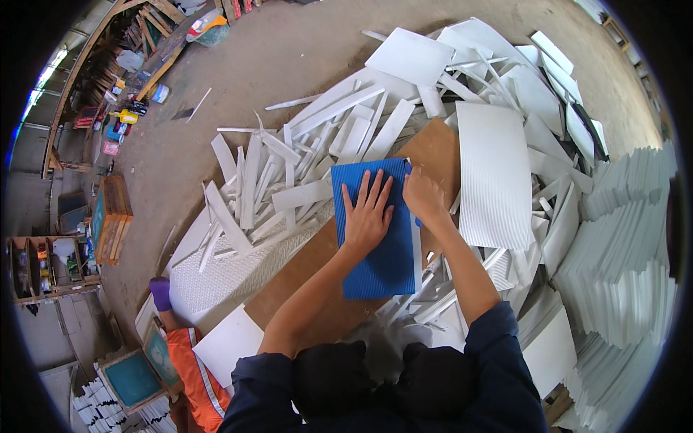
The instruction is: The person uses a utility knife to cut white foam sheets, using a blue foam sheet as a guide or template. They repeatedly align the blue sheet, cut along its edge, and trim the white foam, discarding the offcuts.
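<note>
A blue ribbed sheet (375, 270) lies on a brown board (289, 278) in front of me, a thin pale strip showing along its right edge. My left hand (368, 216) presses flat on the sheet with its fingers spread. At the sheet's upper right edge, my right hand (424, 193) is closed. Bits of blue show beside its fingers, but what it grips is mostly hidden. Just right of that hand rests a large white ribbed sheet (494, 173).
White offcut strips (289, 162) and scrap sheets heap around the board. Tall stacks of white sheets (613, 252) stand at the right. At lower left is another person's orange trouser leg (195, 375), near teal-faced frames (133, 379). Wooden crates (112, 220) sit farther left.
</note>
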Demonstrator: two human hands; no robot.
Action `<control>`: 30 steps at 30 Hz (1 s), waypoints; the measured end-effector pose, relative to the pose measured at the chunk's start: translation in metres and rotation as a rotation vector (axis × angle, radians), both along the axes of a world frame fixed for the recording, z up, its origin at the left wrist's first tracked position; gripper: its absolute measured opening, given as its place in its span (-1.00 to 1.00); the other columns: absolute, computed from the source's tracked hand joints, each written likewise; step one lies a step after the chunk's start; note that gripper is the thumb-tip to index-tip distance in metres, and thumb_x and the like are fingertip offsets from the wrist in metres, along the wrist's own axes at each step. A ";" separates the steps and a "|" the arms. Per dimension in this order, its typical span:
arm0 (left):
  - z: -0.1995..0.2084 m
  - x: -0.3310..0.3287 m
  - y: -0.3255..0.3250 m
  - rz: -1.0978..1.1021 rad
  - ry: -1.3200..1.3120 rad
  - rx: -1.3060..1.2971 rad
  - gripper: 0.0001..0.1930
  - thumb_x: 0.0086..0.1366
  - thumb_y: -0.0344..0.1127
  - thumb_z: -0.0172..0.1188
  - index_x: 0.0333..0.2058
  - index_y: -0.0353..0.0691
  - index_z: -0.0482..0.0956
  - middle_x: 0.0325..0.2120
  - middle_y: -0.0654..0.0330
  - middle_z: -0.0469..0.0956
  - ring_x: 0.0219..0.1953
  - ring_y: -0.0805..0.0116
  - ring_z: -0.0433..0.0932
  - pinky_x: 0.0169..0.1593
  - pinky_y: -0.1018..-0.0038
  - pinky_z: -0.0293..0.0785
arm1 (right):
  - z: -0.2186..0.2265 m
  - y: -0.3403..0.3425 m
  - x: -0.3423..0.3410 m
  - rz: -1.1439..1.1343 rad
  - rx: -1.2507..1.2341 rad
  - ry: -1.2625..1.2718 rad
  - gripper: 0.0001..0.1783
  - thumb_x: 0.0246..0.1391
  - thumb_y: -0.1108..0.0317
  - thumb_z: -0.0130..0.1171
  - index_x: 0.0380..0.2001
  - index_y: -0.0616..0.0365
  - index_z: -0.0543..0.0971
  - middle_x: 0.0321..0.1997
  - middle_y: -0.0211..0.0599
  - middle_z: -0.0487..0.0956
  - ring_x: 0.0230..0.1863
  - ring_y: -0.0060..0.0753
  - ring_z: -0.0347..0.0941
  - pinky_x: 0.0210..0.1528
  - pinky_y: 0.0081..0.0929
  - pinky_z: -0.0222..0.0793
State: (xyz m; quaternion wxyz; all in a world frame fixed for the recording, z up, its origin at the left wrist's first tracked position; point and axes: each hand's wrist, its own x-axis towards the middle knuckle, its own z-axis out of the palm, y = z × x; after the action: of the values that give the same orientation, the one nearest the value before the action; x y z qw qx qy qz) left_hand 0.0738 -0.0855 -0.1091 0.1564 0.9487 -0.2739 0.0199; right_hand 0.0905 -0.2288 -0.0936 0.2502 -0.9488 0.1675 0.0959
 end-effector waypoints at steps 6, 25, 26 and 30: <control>-0.002 0.000 -0.001 0.000 -0.054 0.004 -0.45 0.19 -0.17 -0.06 0.18 -0.02 0.13 0.21 0.25 0.05 0.28 0.21 -0.08 0.20 -0.14 -0.35 | -0.007 0.003 0.015 0.002 -0.041 0.021 -0.71 0.02 0.32 -0.14 -0.26 0.33 0.38 -0.35 0.11 0.53 -0.25 0.12 0.48 -0.19 -0.07 0.38; -0.011 -0.002 -0.003 0.027 -0.170 0.016 -0.48 0.20 -0.18 -0.07 0.16 0.00 0.15 0.20 0.26 0.07 0.25 0.20 -0.02 0.19 -0.16 -0.29 | -0.004 0.022 -0.204 0.166 0.042 0.251 -0.75 0.09 0.31 -0.17 -0.28 0.30 0.27 -0.57 0.08 0.51 -0.49 0.21 0.46 -0.42 0.04 0.36; -0.011 -0.003 -0.003 0.028 -0.173 0.025 -0.48 0.20 -0.17 -0.07 0.16 0.00 0.15 0.20 0.26 0.07 0.25 0.21 -0.02 0.19 -0.16 -0.29 | -0.003 0.022 -0.211 0.180 0.041 0.269 -0.76 0.09 0.32 -0.17 -0.29 0.30 0.27 -0.58 0.07 0.51 -0.51 0.20 0.46 -0.44 0.04 0.36; -0.012 -0.003 -0.005 0.017 -0.178 0.028 -0.49 0.21 -0.17 -0.08 0.16 0.00 0.15 0.20 0.26 0.06 0.25 0.20 -0.02 0.19 -0.17 -0.30 | -0.003 0.022 -0.225 0.156 0.074 0.283 -0.79 0.08 0.32 -0.17 -0.31 0.28 0.26 -0.59 0.10 0.50 -0.50 0.18 0.47 -0.43 0.05 0.36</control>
State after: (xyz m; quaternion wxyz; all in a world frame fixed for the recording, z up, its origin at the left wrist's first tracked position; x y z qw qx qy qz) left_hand 0.0711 -0.0906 -0.1214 0.1180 0.9476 -0.2788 0.1016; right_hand -0.1347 -0.2067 -0.0961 0.2505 -0.9261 0.1232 0.2536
